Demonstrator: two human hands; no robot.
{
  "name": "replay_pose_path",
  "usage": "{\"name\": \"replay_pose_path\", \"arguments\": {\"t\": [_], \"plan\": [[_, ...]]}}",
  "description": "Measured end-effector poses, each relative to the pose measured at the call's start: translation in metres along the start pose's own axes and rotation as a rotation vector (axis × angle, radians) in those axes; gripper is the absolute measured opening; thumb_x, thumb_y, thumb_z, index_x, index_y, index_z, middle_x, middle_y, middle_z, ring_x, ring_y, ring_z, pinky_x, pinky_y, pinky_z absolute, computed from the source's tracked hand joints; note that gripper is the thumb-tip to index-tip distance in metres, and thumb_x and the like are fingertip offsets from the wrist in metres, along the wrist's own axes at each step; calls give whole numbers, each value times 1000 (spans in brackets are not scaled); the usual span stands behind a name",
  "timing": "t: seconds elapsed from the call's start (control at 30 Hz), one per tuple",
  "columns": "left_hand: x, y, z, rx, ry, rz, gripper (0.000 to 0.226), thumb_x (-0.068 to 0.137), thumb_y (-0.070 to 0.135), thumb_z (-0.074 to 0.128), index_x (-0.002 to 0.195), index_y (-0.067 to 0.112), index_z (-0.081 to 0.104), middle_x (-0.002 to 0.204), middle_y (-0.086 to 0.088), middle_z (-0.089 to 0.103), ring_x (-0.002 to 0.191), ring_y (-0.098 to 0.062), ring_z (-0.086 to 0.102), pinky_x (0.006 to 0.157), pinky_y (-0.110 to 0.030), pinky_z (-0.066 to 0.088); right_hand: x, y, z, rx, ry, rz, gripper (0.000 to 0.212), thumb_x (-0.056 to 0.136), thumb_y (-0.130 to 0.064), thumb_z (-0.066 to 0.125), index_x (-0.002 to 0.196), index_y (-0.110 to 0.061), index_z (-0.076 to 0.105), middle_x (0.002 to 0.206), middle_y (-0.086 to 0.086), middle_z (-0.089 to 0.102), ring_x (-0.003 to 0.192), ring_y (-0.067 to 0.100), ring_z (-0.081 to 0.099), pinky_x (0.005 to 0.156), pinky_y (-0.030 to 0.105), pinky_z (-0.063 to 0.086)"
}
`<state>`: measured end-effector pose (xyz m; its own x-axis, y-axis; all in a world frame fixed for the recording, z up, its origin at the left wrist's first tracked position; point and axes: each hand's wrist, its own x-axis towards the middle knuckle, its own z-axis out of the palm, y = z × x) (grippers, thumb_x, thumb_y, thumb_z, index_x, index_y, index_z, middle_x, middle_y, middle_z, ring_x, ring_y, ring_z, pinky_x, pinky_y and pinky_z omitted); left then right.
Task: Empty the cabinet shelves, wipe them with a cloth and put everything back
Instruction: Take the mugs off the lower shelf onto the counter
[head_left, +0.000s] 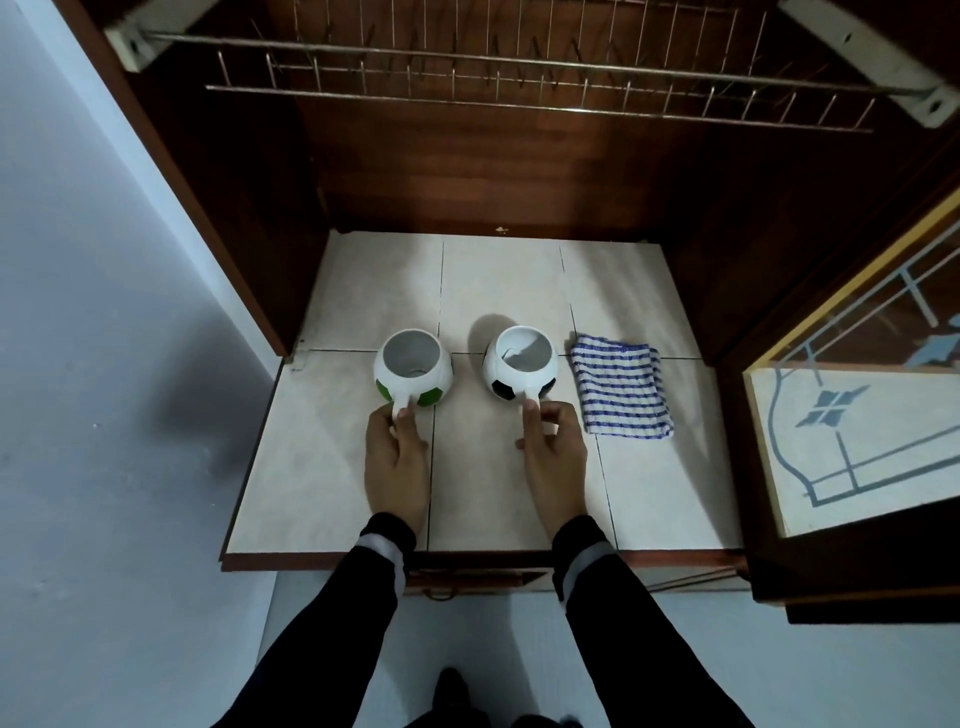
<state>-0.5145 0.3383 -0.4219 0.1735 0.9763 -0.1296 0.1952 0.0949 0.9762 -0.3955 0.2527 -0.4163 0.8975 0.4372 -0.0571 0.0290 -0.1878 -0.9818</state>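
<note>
Pale grey-blue wall (78, 312) on L, white floor (857, 675) at btm, patterned glass door (857, 431) open on R, drawer handle (441, 593) low, approx. centre.

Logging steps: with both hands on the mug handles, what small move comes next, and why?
Probably release the green mug and black mug, then move the right hand to the striped cloth: both stand on the tiles; the rack above is empty.

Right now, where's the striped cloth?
In the head view, the striped cloth lies folded on the tiled counter, right of centre, just right of the black-and-white mug whose handle the right hand holds.
</note>
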Motion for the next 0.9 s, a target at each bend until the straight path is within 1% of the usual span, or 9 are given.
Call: {"name": "replay_pose_path", "arguments": {"t": [0.13, 0.2, 0.27, 0.33, 0.47, 0.53, 0.7, 0.83, 0.9], "plan": [[-5, -9, -5, 21, -2, 75, 33, 99, 45, 41, 121, 24, 51, 111, 10, 53, 97, -15, 60, 86, -29, 47, -6, 13, -8, -51, -17, -71, 16, 96, -38, 59, 100, -23, 55, 103, 5, 62, 75, 18, 60, 68, 34, 50], [-14, -10, -8, 52, 2, 101, 28, 103, 32, 46, 128, 20, 50, 123, 3, 48, 92, 5, 56, 82, -11, 42, -11, 16, -14, -86, -27, -94, 23, 96, -38, 58, 107, -19, 55, 108, 5, 59, 78, 19, 60, 68, 37, 52], [-22, -12, -10, 83, 3, 122, 34, 102, 22, 48, 135, 17, 47, 132, -1, 42, 90, 9, 54, 75, -2, 37, -18, 18, -22, -151, -56, -139, 28, 96, -39, 57, 114, -18, 54, 112, 3, 57, 88, 20, 60, 75, 39, 53], [-30, -14, -15, 114, -4, 168, 45, 96, 28, 47, 140, 17, 43, 137, 0, 36, 102, -3, 54, 81, -6, 38, -25, 20, -30, -220, -83, -193, 31, 97, -33, 58, 121, -14, 53, 118, 0, 55, 102, 17, 57, 86, 36, 51], [-44, -26, -20, 221, -39, 312, 51, 92, 30, 47, 141, 14, 44, 144, -3, 33, 129, -23, 43, 105, -33, 39, -37, 22, -46, -378, -93, -363, 37, 97, -29, 56, 127, -6, 53, 124, 6, 56, 116, 17, 52, 102, 23, 39], [-52, -30, -19, 255, -65, 328, 52, 92, 30, 47, 141, 11, 44, 146, -8, 33, 134, -23, 39, 108, -30, 33, -43, 25, -53, -431, -115, -394, 43, 97, -33, 53, 131, -7, 51, 131, 6, 55, 122, 18, 51, 106, 28, 39], [-80, -37, -16, 292, -138, 384, 57, 93, 40, 43, 139, 8, 46, 144, -10, 36, 130, -19, 41, 105, -6, 23, -62, 37, -76, -456, -137, -386, 51, 98, -40, 43, 136, -8, 49, 141, 8, 51, 132, 21, 46, 109, 44, 40], [-99, -41, -13, 305, -189, 390, 52, 94, 41, 42, 138, 14, 48, 145, -4, 37, 134, -17, 39, 111, -27, 30, -78, 43, -93, -440, -159, -375, 53, 98, -40, 40, 136, -5, 52, 142, 10, 51, 134, 22, 45, 111, 42, 38], [-119, -44, -10, 299, -192, 382, 48, 94, 39, 43, 136, 16, 50, 144, -3, 38, 134, -16, 39, 110, -28, 31, -90, 48, -108, -409, -165, -380, 51, 98, -38, 42, 135, -5, 53, 141, 10, 52, 133, 21, 46, 111, 40, 39]]}}
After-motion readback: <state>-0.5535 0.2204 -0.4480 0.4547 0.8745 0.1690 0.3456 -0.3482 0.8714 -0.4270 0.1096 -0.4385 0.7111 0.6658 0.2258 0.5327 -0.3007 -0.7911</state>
